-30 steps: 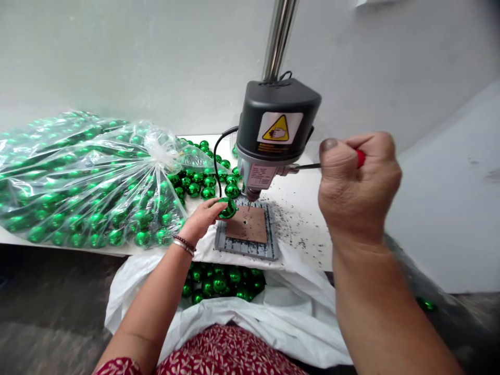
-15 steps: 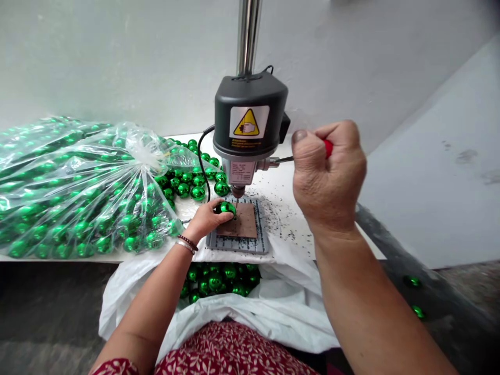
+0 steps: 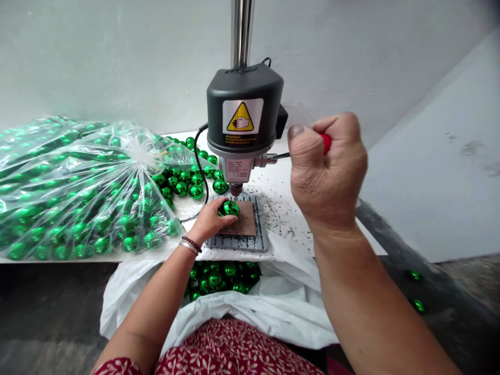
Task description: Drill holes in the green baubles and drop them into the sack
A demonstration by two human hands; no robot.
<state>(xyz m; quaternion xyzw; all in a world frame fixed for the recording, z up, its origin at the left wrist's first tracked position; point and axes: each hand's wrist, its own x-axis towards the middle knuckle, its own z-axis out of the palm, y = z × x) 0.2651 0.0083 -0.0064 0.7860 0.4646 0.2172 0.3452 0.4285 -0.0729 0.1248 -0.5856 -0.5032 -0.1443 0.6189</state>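
My left hand [image 3: 213,220] is closed on a shiny green ball [image 3: 229,208], thumb and fingers at its sides, just over a brown board [image 3: 247,223]. The board lies on the grey slotted base [image 3: 260,244] of a small drill press [image 3: 245,109]. Its chuck and thin bit [image 3: 235,191] come down close above the ball; whether the tip touches it I cannot tell. My right hand [image 3: 327,172] is wrapped around the red knob [image 3: 326,143] of the press's feed lever [image 3: 282,155].
A clear plastic bag [image 3: 86,192] full of green balls fills the table's left side, with loose balls [image 3: 182,188] beside it. Dark shavings lie around the base. A white sack [image 3: 289,312] holding more balls hangs open at the front edge. Two balls [image 3: 417,305] lie at lower right.
The left hand and the green ball have moved slightly right, bringing the ball nearer beneath the bit. My right hand keeps its grip on the lever knob. The view has shifted a little.
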